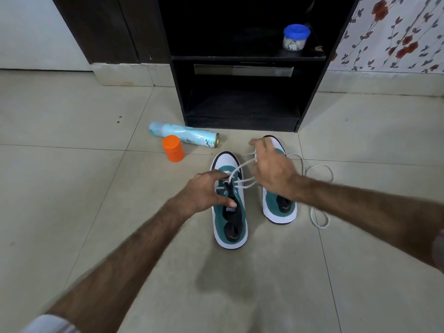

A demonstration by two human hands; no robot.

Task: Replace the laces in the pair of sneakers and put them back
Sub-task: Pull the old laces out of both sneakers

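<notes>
Two white, teal and black sneakers stand side by side on the tiled floor, toes toward the cabinet. My left hand (pixel 206 191) grips the left sneaker (pixel 230 212) at its tongue and eyelets. My right hand (pixel 271 164) hovers over the right sneaker (pixel 280 207) and pinches strands of the white lace (pixel 245 182), which run taut from the left sneaker's front eyelets. A loose white lace (pixel 317 183) lies looped on the floor right of the right sneaker. Most of the right sneaker's front is hidden by my right hand.
A dark open cabinet (pixel 242 97) stands just beyond the sneakers, with a blue-lidded jar (pixel 295 37) on its upper shelf. A light blue spray can (pixel 185 134) lies on the floor at the left, and an orange cap (pixel 173 148) stands beside it.
</notes>
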